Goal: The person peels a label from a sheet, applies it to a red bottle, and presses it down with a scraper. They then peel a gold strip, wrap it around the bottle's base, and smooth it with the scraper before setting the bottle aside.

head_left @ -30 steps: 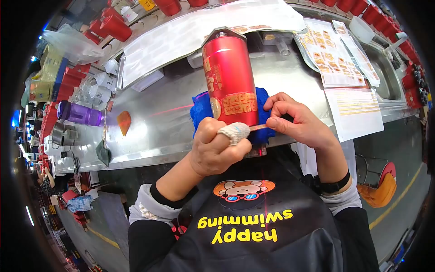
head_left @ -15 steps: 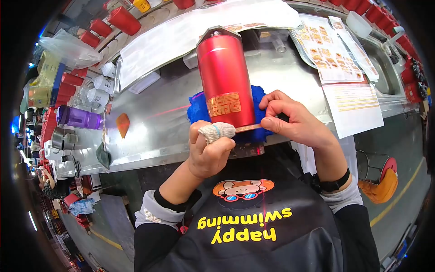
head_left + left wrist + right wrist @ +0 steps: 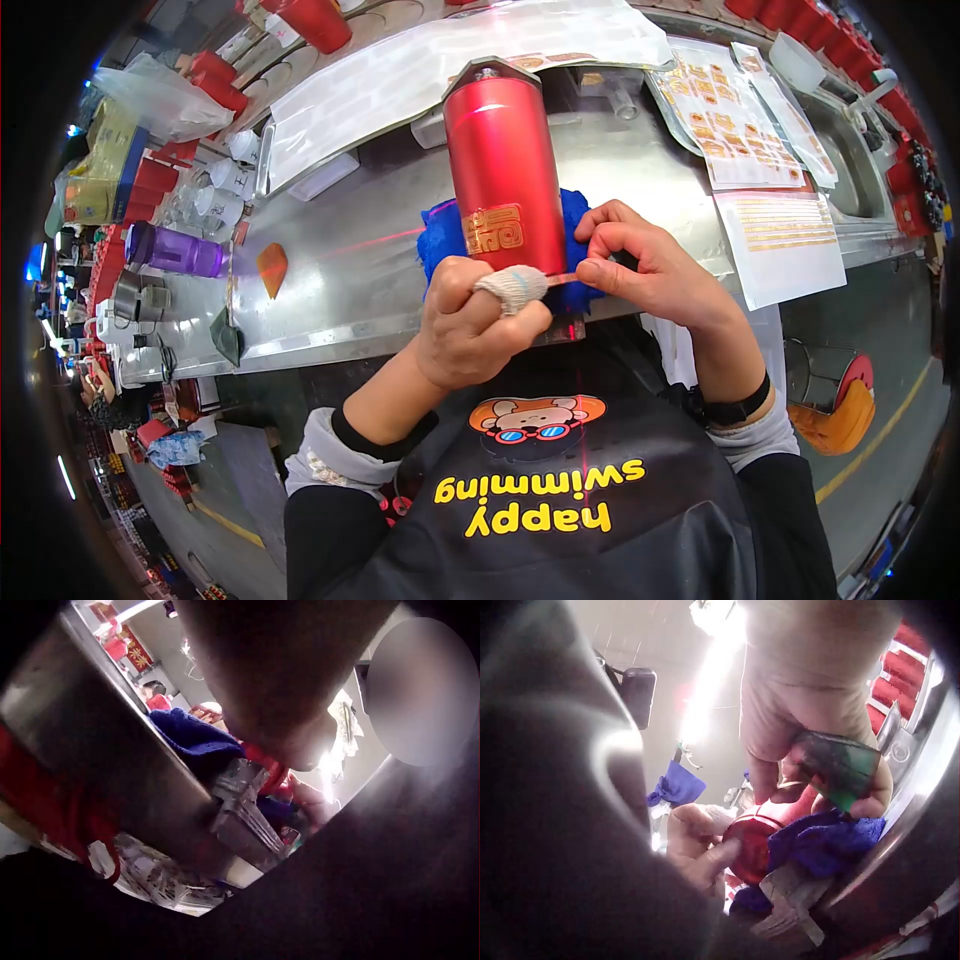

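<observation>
Two hands meet at the near end of a red metallic canister [image 3: 505, 150], which lies on a bunched blue cloth [image 3: 440, 235] over a steel worktop [image 3: 340, 290]. Left hand [image 3: 470, 325]: fingers curled in, a knitted finger cover [image 3: 515, 290] at the canister's rim and, in the right wrist view, the thumb against its base; whether they also grip the strip cannot be told. Right hand [image 3: 660, 275]: thumb and finger narrowed to a pinch on a thin strip [image 3: 562, 280], with a green translucent plate [image 3: 847, 769] held in the other fingers. Compared with one second ago, the canister has turned leftward: the gold lettering on its flank is out of sight, and the square gold emblem [image 3: 493, 230] has shifted left. Plain red wall now faces up, which suggests that the canister is being rotated while the strip is kept at its rim.
</observation>
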Tool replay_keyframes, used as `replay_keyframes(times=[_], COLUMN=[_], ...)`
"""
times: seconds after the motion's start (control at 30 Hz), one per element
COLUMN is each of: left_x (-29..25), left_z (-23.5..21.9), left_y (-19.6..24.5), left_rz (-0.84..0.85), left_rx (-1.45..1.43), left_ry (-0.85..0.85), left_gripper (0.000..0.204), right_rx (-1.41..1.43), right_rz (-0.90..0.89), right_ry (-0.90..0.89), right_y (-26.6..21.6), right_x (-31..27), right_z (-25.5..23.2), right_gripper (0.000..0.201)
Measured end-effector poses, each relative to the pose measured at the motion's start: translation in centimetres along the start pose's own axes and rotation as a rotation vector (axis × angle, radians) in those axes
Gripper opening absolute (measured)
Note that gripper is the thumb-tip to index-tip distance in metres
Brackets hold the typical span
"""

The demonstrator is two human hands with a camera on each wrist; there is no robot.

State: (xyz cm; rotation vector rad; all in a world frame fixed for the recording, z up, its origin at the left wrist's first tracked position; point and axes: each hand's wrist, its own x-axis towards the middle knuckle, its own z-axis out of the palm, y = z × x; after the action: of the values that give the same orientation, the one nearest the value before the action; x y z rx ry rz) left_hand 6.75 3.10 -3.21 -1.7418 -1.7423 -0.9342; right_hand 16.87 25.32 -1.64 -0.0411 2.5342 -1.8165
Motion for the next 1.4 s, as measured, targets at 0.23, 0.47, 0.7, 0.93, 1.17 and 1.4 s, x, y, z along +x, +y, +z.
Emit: replay_keyframes(times=[0.23, 0.47, 0.7, 0.93, 1.17, 1.4], left_x=[-1.4, 0.6, -1.1, 0.9, -0.6, 0.8], left_z=[0.6, -0.2, 0.4, 0.2, 0.1, 0.0], left_y=[-0.3, 0.0, -0.2, -0.4, 0.1, -0.2], left_rz=[-0.052, 0.053, -0.014, 0.109, -0.049, 0.063], left_rx=[-0.019, -0.009, 0.008, 0.073, -0.021, 0.061], left_ry=[0.058, -0.074, 0.047, -0.073, 0.020, -0.072], left_gripper=[0.035, 0.038, 0.031, 0.029, 0.039, 0.026], right_rx=[-0.016, -0.025, -0.019, -0.011, -0.049, -0.038], right_rz=[-0.017, -0.007, -0.024, -0.009, -0.027, -0.044], right_ry=[0.027, 0.019, 0.072, 0.033, 0.067, 0.089], right_y=[0.0, -0.1, -0.2, -0.1, -0.1, 0.0], right_x=[0.0, 0.2, 0.1, 0.2, 0.3, 0.3], right_z=[0.4, 0.4, 0.7, 0.7, 0.9, 1.1], right_gripper=[0.027, 0.026, 0.026, 0.026, 0.026, 0.027])
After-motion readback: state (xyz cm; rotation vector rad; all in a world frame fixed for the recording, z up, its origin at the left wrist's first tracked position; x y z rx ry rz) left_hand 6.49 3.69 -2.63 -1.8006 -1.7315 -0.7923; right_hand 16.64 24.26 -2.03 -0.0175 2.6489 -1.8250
